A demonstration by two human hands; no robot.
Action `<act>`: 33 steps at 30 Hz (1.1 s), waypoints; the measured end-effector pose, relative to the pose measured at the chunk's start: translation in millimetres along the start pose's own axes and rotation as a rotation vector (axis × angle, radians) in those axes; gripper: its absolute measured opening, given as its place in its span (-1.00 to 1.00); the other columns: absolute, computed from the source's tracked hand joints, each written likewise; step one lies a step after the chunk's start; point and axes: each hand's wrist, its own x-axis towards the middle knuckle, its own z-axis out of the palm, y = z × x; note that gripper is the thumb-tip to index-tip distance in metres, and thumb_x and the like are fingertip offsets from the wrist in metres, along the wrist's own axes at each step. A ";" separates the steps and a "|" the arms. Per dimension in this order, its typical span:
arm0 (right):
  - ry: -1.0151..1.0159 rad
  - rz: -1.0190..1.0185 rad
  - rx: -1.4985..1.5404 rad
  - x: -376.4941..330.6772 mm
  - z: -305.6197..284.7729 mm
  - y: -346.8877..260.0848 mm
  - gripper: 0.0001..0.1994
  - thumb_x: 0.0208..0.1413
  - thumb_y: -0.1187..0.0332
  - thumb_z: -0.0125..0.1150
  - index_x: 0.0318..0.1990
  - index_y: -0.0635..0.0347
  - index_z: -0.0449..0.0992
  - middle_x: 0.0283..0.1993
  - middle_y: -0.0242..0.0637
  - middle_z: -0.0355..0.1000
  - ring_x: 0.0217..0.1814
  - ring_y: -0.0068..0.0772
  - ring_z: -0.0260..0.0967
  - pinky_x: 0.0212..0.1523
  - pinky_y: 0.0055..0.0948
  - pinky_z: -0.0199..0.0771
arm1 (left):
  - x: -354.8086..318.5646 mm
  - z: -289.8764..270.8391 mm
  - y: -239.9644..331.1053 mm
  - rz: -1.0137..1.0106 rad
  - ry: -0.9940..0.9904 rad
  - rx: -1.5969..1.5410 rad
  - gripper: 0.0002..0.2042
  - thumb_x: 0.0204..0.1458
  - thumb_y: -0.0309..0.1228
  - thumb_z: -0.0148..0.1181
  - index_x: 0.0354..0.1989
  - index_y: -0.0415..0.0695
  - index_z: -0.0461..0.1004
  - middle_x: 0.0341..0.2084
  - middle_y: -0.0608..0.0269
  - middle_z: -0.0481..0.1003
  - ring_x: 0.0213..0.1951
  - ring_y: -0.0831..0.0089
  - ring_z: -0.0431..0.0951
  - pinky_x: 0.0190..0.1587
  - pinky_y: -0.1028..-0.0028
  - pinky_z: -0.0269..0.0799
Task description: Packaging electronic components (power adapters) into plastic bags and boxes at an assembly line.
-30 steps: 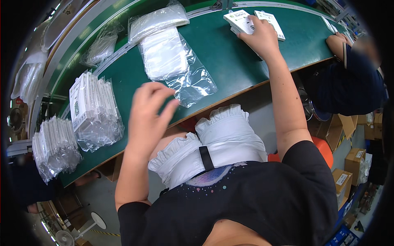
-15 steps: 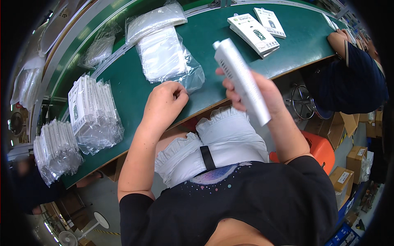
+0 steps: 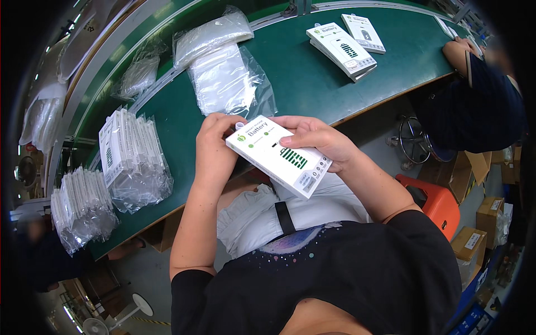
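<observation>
A flat white battery box (image 3: 262,148) with green print and a hang tab lies face up in the air over my lap. My right hand (image 3: 321,140) grips its far right side, thumb on the printed face and fingers underneath. At the tab end, my left hand (image 3: 216,133) is closed with curled fingers; the box hides the fingertips, so what they pinch is unclear. Just beyond my hands, a stack of clear plastic bags (image 3: 219,84) lies on the green table (image 3: 296,61).
Bagged boxes stand in two rows, a taller one (image 3: 134,156) and a lower one (image 3: 84,204), at the left. More battery boxes (image 3: 341,50) lie at the far right. Another person's arm (image 3: 459,56) rests at the table's right end. An orange chair (image 3: 432,206) stands at my right.
My right hand has brought the box left and down, turning it from edge-on to face up, against my left hand. My left hand has stayed near the same place. The view has shifted slightly.
</observation>
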 end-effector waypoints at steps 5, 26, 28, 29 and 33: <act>0.085 -0.016 -0.158 -10.7 -1.2 0.1 -0.41 0.01 0.53 0.15 0.21 0.47 0.09 -0.02 0.00 0.40 -0.18 -0.40 0.52 -0.25 -0.55 0.58 | -3.7 -6.0 -4.3 -0.504 -0.032 -0.456 -0.85 0.03 -0.53 0.14 -0.24 -0.27 0.54 -0.46 0.26 0.47 -0.46 0.60 0.48 -0.45 0.61 0.42; 0.368 -0.243 -0.708 -1.2 17.6 21.5 -0.83 0.03 0.36 0.28 -0.47 0.26 0.47 -0.50 -0.38 0.45 -0.51 -0.74 0.31 -0.53 -0.68 0.27 | -24.4 18.4 12.4 -0.648 0.064 -1.366 -0.66 0.11 -0.43 0.09 0.00 -0.34 0.26 -0.13 -0.02 0.44 -0.13 0.28 0.51 -0.07 0.36 0.46; 0.377 -0.125 -0.860 1.9 19.0 22.8 -0.78 0.06 0.28 0.26 -0.43 0.29 0.51 -0.50 -0.44 0.43 -0.49 -0.76 0.28 -0.53 -0.68 0.24 | -20.9 11.1 23.9 -0.591 -0.004 -1.410 -0.62 0.11 -0.47 0.01 0.08 -0.39 0.19 -0.08 -0.12 0.42 -0.06 0.17 0.48 0.01 0.27 0.43; 0.348 -0.112 -0.854 2.3 18.8 24.1 -0.74 0.06 0.23 0.25 -0.33 0.30 0.51 -0.45 -0.43 0.45 -0.46 -0.75 0.29 -0.52 -0.67 0.26 | -20.9 7.8 21.3 -0.575 0.078 -1.417 -0.62 0.11 -0.48 0.01 0.08 -0.40 0.20 -0.08 -0.12 0.42 -0.06 0.17 0.48 0.00 0.27 0.43; 0.115 -0.160 -1.177 -11.8 36.6 -1.3 0.03 -0.20 0.35 0.46 0.36 0.15 -0.20 -0.15 -0.16 0.43 -0.33 -0.53 0.40 -0.31 -0.56 0.42 | -11.9 -5.0 25.8 -0.586 0.233 -1.461 -0.64 0.07 -0.57 0.03 0.05 -0.41 0.22 -0.10 -0.07 0.42 -0.10 0.19 0.50 -0.04 0.29 0.46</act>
